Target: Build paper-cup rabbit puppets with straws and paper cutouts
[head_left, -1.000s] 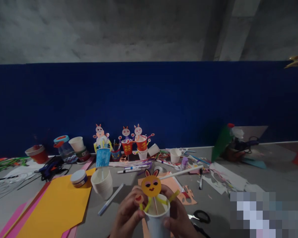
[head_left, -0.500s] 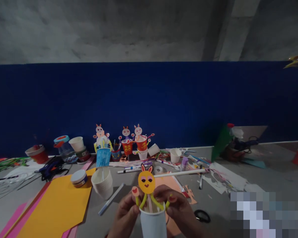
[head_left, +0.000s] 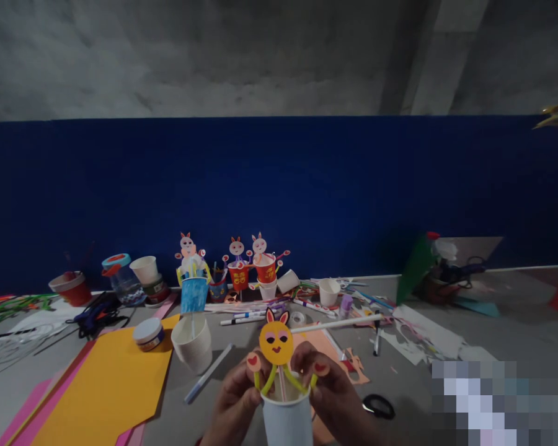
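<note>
A tall white paper cup (head_left: 287,422) sits at six o'clock; above it rises a round orange-yellow paper rabbit face (head_left: 276,345); the left hand (head_left: 236,393) at seven and right hand (head_left: 333,390) at five each pinch a fuzzy yellow arm (head_left: 268,380); the right-side peach paper paw (head_left: 321,368), hidden a second ago, shows, so the arms look evenly spread.

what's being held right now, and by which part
The yellow-faced rabbit figure: the left hand and right hand each hold a yellow arm near its heart-marked disc, beside the white cup. Whether they also grip the cup cannot be told.
</note>
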A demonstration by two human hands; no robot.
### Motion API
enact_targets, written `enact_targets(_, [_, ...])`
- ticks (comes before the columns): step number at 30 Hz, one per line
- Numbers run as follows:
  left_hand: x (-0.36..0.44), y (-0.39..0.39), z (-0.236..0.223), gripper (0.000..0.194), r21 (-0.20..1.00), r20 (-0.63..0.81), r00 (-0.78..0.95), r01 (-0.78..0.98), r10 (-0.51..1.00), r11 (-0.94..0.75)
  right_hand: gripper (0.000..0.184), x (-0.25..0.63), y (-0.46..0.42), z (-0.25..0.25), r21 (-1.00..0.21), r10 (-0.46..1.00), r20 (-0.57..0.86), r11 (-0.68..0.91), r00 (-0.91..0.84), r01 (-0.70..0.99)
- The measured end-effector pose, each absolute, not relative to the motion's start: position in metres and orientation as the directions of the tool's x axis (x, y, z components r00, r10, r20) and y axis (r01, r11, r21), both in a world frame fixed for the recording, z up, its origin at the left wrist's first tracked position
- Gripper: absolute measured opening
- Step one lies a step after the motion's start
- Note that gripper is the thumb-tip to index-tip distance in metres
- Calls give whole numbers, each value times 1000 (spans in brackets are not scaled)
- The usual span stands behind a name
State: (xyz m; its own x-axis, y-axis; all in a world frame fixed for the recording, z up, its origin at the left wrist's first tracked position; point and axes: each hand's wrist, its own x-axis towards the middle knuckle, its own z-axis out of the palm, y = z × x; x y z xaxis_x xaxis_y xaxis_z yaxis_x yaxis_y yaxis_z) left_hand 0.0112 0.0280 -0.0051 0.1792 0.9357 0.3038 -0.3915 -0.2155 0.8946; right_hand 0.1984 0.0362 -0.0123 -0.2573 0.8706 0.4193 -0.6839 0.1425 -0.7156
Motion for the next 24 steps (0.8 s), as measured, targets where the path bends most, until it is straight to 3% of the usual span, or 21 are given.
enact_targets(11, [9,30,-12,37,912,285,172,-350,943,-212,34,192,28,-7,-742,886,323,20,-332,-670])
enact_targets(17, [9,29,-10,35,915,294,164,-333,941,-228,24,189,35,-17,-695,886,403,131,-231,-707])
enact_targets(24, [11,30,0,37,891,397,199,-317,896,-325,17,194,41,-27,-741,874,452,255,-180,-621])
